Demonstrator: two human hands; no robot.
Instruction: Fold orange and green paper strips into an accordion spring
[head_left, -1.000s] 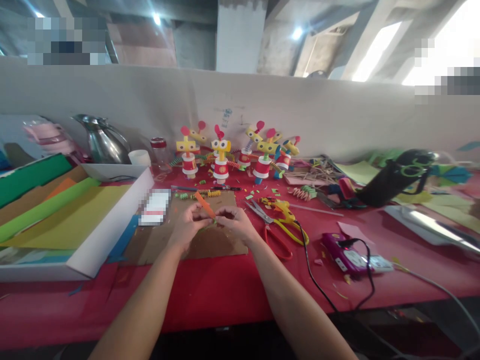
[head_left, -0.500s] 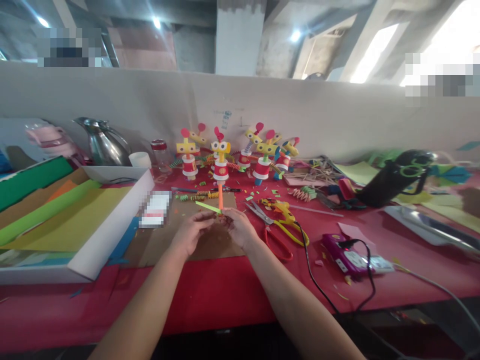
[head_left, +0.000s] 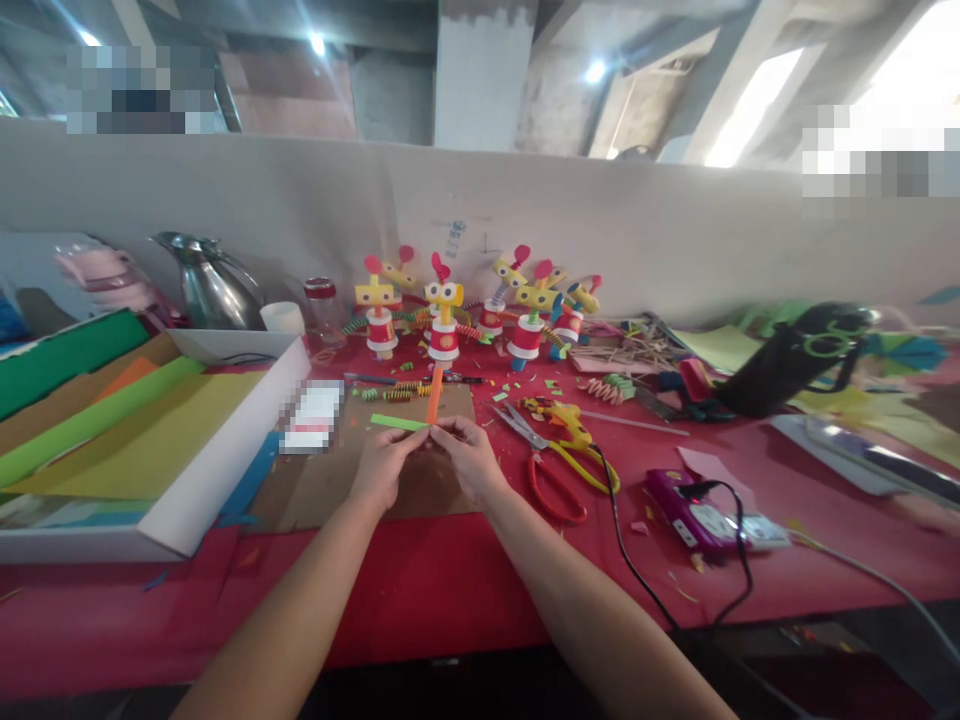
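Note:
Between my two hands, above a brown cardboard sheet (head_left: 315, 490), are a green paper strip (head_left: 399, 422) and an orange paper strip (head_left: 435, 395) that meet at my fingertips. The green one points left and the orange one points away from me. My left hand (head_left: 384, 465) pinches the strips from the left, near where they cross. From the right, my right hand (head_left: 471, 458) pinches the same spot, and its fingertips touch those of the left. Fingers cover the crossing itself. Beyond lie coiled paper springs (head_left: 409, 390) and a pen (head_left: 461, 379).
Paper-cup figures (head_left: 444, 340) stand at the back. Right of the cardboard lie scissors (head_left: 536, 440), a yellow glue gun (head_left: 574, 430) and a purple power strip (head_left: 694, 515) with cables. A white box (head_left: 225, 450) of coloured paper is at left. Another person's hand (head_left: 926, 512) shows far right.
The green strip has turned flatter and its broad face shows more. The orange strip leans slightly. My fingertips have come together at the crossing. A person's hand has appeared at far right.

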